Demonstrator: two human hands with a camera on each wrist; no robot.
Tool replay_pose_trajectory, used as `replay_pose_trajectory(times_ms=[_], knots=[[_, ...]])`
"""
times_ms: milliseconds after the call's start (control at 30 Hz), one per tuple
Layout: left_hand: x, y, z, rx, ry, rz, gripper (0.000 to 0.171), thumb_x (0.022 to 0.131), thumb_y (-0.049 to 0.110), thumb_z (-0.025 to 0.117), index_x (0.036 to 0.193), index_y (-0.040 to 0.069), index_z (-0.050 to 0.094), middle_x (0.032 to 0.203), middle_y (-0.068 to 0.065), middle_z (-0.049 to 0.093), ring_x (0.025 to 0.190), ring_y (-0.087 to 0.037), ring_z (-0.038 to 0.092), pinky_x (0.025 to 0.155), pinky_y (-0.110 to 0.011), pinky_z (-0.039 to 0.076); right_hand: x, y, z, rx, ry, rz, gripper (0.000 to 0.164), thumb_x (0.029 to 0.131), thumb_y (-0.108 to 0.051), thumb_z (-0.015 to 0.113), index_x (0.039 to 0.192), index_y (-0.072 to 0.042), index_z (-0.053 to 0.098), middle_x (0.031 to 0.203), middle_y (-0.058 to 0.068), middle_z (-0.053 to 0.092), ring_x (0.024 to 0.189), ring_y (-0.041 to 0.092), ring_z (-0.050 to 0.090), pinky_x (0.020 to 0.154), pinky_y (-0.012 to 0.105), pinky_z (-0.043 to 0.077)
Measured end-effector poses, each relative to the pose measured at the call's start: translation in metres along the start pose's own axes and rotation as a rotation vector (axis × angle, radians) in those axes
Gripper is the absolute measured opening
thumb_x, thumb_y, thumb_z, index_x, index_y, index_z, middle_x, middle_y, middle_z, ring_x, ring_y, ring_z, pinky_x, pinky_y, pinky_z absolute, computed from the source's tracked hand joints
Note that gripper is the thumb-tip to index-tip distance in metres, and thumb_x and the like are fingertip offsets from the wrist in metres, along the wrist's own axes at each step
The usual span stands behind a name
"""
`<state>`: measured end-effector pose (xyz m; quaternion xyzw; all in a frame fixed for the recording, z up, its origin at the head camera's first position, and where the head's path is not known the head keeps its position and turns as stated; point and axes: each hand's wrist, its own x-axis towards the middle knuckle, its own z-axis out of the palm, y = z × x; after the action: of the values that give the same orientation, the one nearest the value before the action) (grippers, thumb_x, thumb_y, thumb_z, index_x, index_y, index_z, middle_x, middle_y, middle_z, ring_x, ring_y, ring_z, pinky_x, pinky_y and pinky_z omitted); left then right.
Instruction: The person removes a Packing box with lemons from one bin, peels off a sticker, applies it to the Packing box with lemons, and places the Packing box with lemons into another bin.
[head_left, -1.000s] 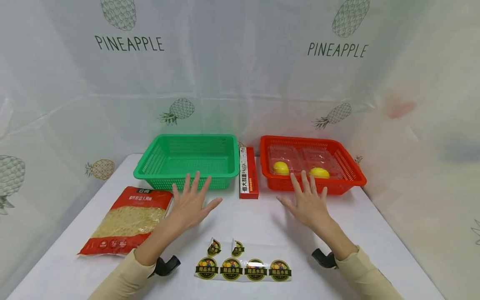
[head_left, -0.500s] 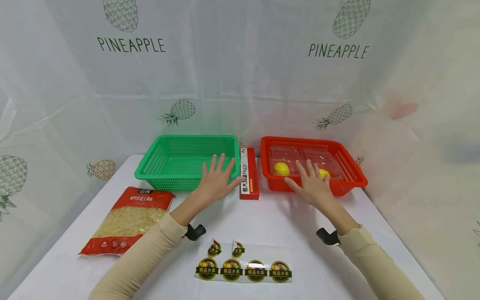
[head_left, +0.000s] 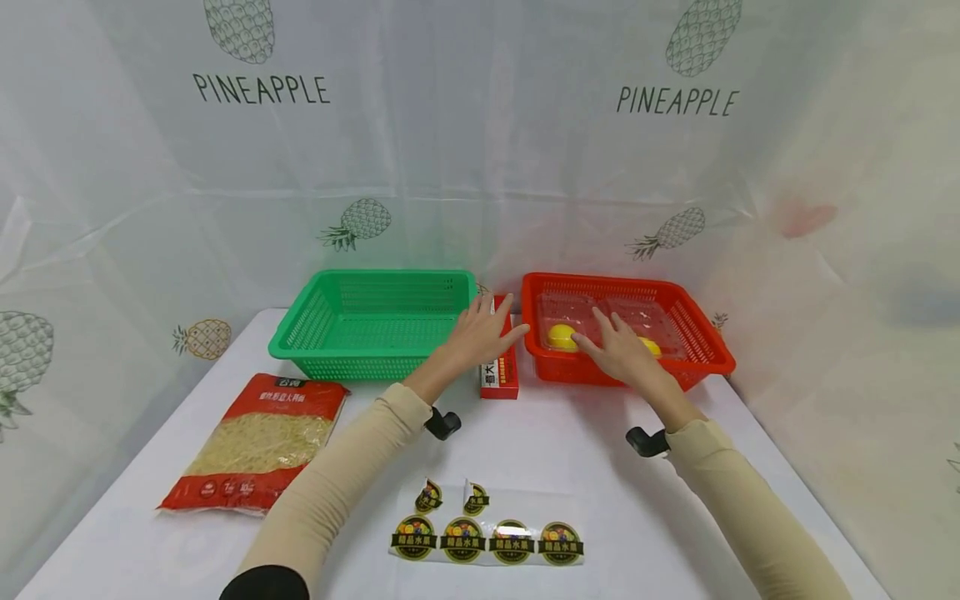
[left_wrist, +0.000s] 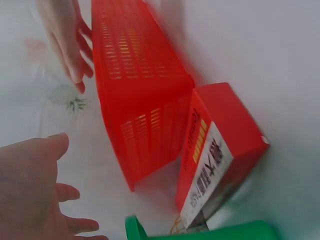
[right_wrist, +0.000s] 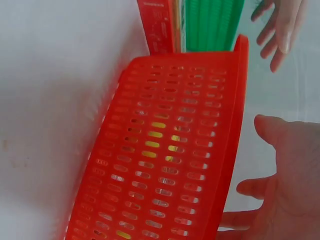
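Hovering above the red pasta box, the left hand has its fingers spread, holding nothing! The right hand, fingers apart and empty too, hangs over the near side of the red basket. That box sits on the desk between red basket and green basket, showing "Tomato" and 意大利面. Inside the red basket: clear plastic boxes and yellow items. Nearer, the stickers read 精品水果; to the left lies a pasta bag; PINEAPPLE repeats across the curtain.
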<state>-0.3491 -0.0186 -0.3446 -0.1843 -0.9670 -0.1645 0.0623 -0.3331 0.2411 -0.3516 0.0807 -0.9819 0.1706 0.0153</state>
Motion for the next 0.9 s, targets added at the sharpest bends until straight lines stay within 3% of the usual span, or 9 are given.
replay_pose_trajectory(times_ms=[200,333,467,667,800,900], knots=[[0.026,0.014,0.006,0.029,-0.043,0.029,0.077,0.097,0.06,0.042,0.158,0.019,0.018,0.162,-0.017,0.019,0.15,-0.037,0.018,0.121,-0.053,0.025,0.014,0.005,-0.003,0.02,-0.013,-0.021,0.089,0.095,-0.063,0.046,0.159,-0.014,0.007,0.159,0.031,0.013,0.142,0.056,0.022,0.106,0.074,0.025],[0.04,0.024,0.011,-0.013,-0.074,0.054,0.076,0.097,0.056,0.049,0.158,0.018,0.022,0.161,-0.015,0.022,0.148,-0.03,0.023,0.118,-0.048,0.033,0.025,0.012,0.0,0.022,-0.011,-0.035,0.086,0.096,-0.055,0.051,0.159,-0.013,0.009,0.157,0.032,0.02,0.141,0.055,0.026,0.106,0.073,0.028],[0.053,0.035,0.019,-0.063,-0.091,0.083,0.075,0.096,0.051,0.054,0.156,0.017,0.025,0.16,-0.017,0.026,0.148,-0.031,0.026,0.115,-0.048,0.037,0.035,0.021,0.002,0.049,-0.012,-0.025,0.084,0.097,-0.052,0.053,0.159,-0.013,0.011,0.158,0.029,0.021,0.143,0.053,0.024,0.108,0.072,0.027],[0.062,0.049,0.03,-0.069,-0.092,0.068,0.072,0.097,0.047,0.054,0.156,0.017,0.026,0.157,-0.017,0.031,0.143,-0.035,0.036,0.113,-0.052,0.039,0.045,0.024,0.002,0.099,-0.051,-0.009,0.083,0.097,-0.054,0.051,0.158,-0.01,0.015,0.159,0.028,0.022,0.143,0.052,0.025,0.11,0.071,0.025],[0.066,0.059,0.032,-0.071,-0.066,0.093,0.067,0.099,0.041,0.054,0.156,0.017,0.026,0.157,-0.019,0.029,0.14,-0.034,0.041,0.11,-0.053,0.042,0.048,0.024,0.0,0.112,-0.077,0.011,0.085,0.096,-0.056,0.05,0.157,-0.009,0.016,0.158,0.028,0.024,0.142,0.052,0.026,0.11,0.071,0.026],[0.069,0.066,0.033,-0.113,-0.09,0.083,0.065,0.1,0.037,0.053,0.156,0.018,0.026,0.159,-0.02,0.027,0.14,-0.037,0.042,0.109,-0.052,0.042,0.049,0.025,-0.002,0.142,-0.105,0.028,0.089,0.094,-0.06,0.051,0.158,-0.011,0.014,0.16,0.027,0.021,0.143,0.051,0.024,0.109,0.072,0.025]])
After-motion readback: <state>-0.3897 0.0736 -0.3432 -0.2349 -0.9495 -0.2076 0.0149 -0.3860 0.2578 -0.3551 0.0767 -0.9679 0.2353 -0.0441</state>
